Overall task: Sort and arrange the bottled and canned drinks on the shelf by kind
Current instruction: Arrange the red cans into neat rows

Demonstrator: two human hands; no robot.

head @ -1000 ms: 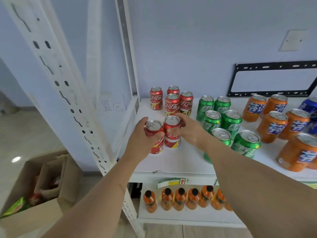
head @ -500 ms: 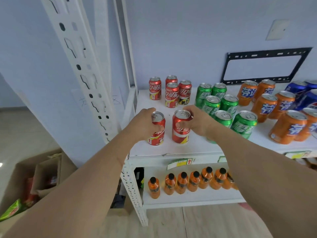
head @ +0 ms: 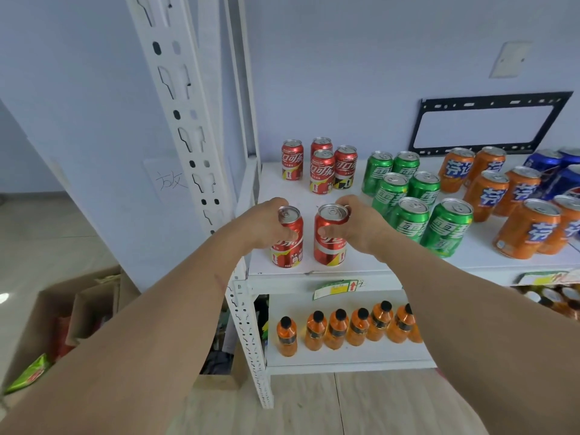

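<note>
While both cans stand upright near the front edge of the white shelf (head: 345, 273), the left hand (head: 260, 226) grips the left red cola can (head: 287, 243) and the right hand (head: 357, 226) grips the right red cola can (head: 329, 243); the two cans stand just beside each other, apart; four red cans (head: 320, 166) are grouped at the back; green cans (head: 408, 196), orange cans (head: 502, 196) and blue cans (head: 558, 171) stand to the right; orange bottles (head: 339, 329) line the lower shelf.

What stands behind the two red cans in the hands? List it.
Four upright red cola cans cluster at the shelf's back, bare shelf between. The hands hide nothing of them.
</note>
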